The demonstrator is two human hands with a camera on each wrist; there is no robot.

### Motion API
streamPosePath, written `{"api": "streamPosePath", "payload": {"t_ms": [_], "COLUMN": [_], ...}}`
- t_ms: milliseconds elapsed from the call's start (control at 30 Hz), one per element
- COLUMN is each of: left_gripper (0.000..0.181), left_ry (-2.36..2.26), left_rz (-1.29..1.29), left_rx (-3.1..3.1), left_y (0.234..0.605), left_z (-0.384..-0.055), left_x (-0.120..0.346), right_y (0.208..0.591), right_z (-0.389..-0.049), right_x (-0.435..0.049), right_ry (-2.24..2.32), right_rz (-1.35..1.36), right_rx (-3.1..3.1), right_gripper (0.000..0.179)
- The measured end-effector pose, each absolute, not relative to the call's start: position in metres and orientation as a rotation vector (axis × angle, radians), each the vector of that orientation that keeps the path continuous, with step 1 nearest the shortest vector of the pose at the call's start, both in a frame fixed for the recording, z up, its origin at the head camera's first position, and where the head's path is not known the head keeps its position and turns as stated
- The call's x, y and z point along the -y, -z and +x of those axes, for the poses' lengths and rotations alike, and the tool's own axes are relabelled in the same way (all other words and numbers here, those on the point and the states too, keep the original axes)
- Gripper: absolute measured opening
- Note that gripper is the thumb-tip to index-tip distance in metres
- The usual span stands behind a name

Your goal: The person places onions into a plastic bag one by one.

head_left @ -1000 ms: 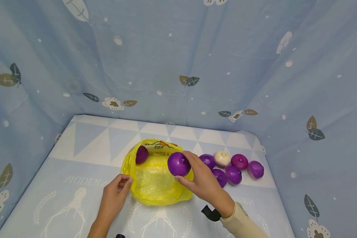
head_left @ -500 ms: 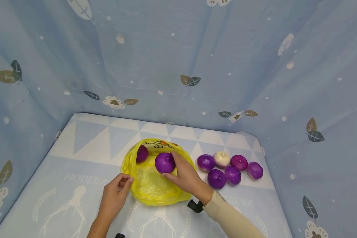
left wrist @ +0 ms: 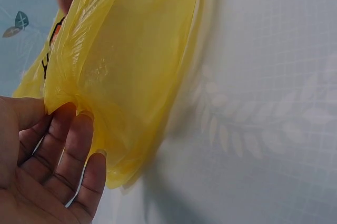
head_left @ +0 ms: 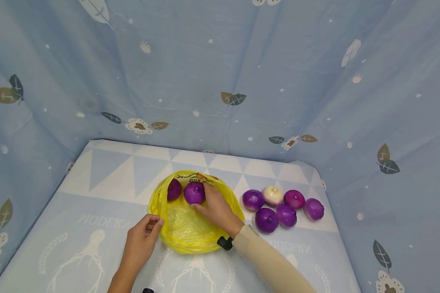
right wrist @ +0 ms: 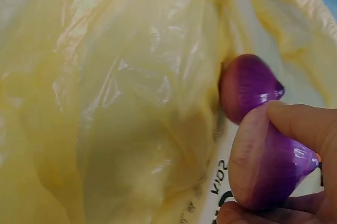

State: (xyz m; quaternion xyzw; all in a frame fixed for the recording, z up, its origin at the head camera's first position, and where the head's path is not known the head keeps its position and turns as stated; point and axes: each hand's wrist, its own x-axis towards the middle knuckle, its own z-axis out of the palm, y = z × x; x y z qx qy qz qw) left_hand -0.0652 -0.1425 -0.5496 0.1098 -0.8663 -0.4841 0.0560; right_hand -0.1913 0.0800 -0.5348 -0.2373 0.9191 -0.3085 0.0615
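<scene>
A yellow plastic bag (head_left: 187, 240) lies with its mouth open on the table, printed lettering on its far inner side. My left hand (head_left: 142, 240) pinches the bag's left rim between thumb and fingers, as the left wrist view shows close up. Inside the bag my right hand (head_left: 220, 209) grips a purple onion (head_left: 194, 193), thumb on one side and fingers on the other. Another purple onion (right wrist: 250, 88) rests in the bag just beside the held one; in the head view its left part is hidden by the bag's folded rim.
To the right of the bag several purple onions (head_left: 267, 220) sit in a cluster with one whitish onion (head_left: 273, 195). A patterned blue and white cloth (head_left: 110, 211) covers the table. Blue curtains (head_left: 190, 73) stand behind and at both sides.
My right hand has carried the purple onion leftward and down into the bag, up beside the other onion there. My left hand has stayed at the rim.
</scene>
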Motion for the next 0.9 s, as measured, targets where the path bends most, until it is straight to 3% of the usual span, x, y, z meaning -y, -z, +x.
{"api": "streamPosePath", "payload": {"t_ms": [900], "left_gripper": [0.012], "left_ry": [1.498], "left_rz": [0.338], "left_rx": [2.648], "left_y": [0.551], "left_z": [-0.065], "left_x": [0.145], "right_y": [0.571], "right_z": [-0.213], "right_x": [-0.068], "right_ry": [0.883], "right_rz": [-0.578], "right_rx": [-2.908], "right_gripper": [0.071]}}
